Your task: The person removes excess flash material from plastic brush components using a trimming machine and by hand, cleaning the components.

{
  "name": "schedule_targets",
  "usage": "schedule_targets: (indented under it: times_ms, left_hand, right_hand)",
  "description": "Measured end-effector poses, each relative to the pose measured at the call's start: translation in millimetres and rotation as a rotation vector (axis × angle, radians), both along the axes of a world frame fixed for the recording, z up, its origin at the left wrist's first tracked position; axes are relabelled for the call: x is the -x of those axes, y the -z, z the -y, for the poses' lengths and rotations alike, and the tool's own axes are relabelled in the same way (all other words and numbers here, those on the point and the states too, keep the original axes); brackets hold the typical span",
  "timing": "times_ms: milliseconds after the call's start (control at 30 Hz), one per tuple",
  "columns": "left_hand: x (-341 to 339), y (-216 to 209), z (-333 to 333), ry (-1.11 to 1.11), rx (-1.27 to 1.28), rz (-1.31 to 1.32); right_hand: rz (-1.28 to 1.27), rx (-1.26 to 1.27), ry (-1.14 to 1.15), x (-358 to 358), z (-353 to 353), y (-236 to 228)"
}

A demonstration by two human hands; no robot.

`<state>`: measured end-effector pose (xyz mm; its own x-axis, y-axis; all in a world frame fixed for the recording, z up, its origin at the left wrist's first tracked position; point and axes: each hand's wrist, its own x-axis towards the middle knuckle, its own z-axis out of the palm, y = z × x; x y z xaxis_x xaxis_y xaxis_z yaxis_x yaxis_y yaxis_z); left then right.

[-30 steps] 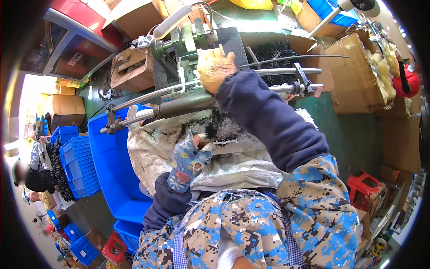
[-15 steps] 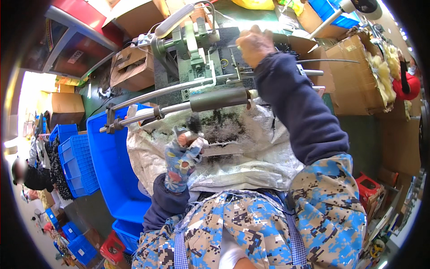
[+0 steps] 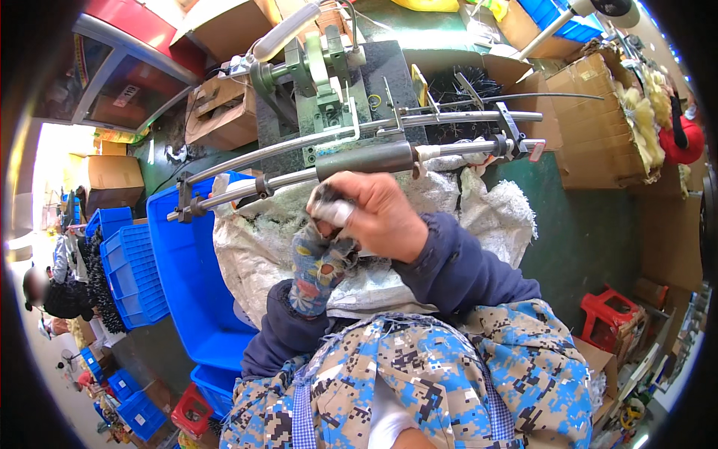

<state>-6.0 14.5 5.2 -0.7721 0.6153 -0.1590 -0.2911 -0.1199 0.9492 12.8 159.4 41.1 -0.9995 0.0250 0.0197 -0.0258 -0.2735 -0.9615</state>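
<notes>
My left hand (image 3: 318, 269), in a worn flower-patterned glove with bare fingertips, is closed over my lap. It grips a small dark tuft (image 3: 324, 196) whose exact kind I cannot make out. My bare right hand (image 3: 385, 215) meets it from the right, its fingers curled and pinched against the left fingertips; a white wrap (image 3: 333, 213) shows at a finger. What the right fingers hold is hidden. Both hands are just on the near side of a dark grey roller (image 3: 365, 165) on a metal rod, above a soiled white woven sack (image 3: 250, 258).
Behind the rods stands a grey metal machine (image 3: 325, 93) with a lamp (image 3: 288, 31). A carton of black bristly pieces (image 3: 456, 93) is beyond the rods to the right. A blue tub (image 3: 191, 299) lies left, a red stool (image 3: 609, 318) right. Thin rods jut toward the right.
My right hand has come back from the far bristle carton and down to my left hand, and the two now touch. My left hand stays nearly in place, shifted slightly right.
</notes>
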Motion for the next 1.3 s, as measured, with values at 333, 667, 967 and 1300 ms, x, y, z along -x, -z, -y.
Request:
schedule_targets:
  times_ms: [333,667,967,1300]
  left_hand:
    - [11,6,8,0.098,-0.160,0.348]
    - [16,17,15,0.083,-0.193,0.430]
    - [12,12,9,0.037,-0.211,0.532]
    - [16,12,9,0.098,-0.335,0.518]
  right_hand:
    - [-0.024,-1.636,0.360,96,-100,26]
    - [0.117,-1.693,0.247,114,-94,49]
    - [0.097,-1.613,0.224,117,-103,52]
    - [0.127,-1.519,0.210,122,-105,53]
